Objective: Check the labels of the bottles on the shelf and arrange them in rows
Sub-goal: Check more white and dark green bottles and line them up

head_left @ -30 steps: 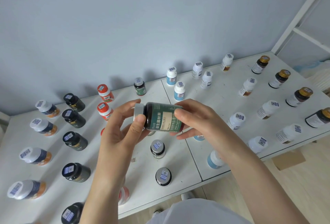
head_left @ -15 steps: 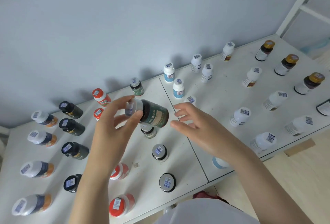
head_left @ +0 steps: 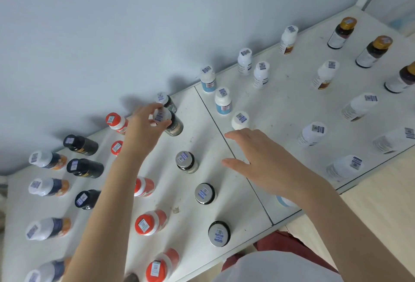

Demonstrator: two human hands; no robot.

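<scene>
My left hand [head_left: 143, 127] grips the white cap of a dark green bottle [head_left: 174, 124], which stands on the white shelf [head_left: 202, 147] just in front of a matching green bottle [head_left: 167, 102] by the wall. My right hand [head_left: 260, 158] hovers over the shelf's middle with fingers spread and holds nothing. Three more grey-capped bottles [head_left: 187, 162] run in a row toward the front edge. Red-capped bottles [head_left: 149, 222] and black bottles [head_left: 84, 167] stand in rows on the left.
White bottles with blue labels [head_left: 222, 102] and plain white bottles [head_left: 312, 133] fill the right half. Amber bottles with gold caps [head_left: 341, 32] line the far right. A seam [head_left: 238, 160] splits the shelf. A grey wall backs it; a white post stands at upper right.
My left hand carried the green bottle away from my chest and stood it upright near the wall. My right hand let go of it and now hovers spread over the shelf.
</scene>
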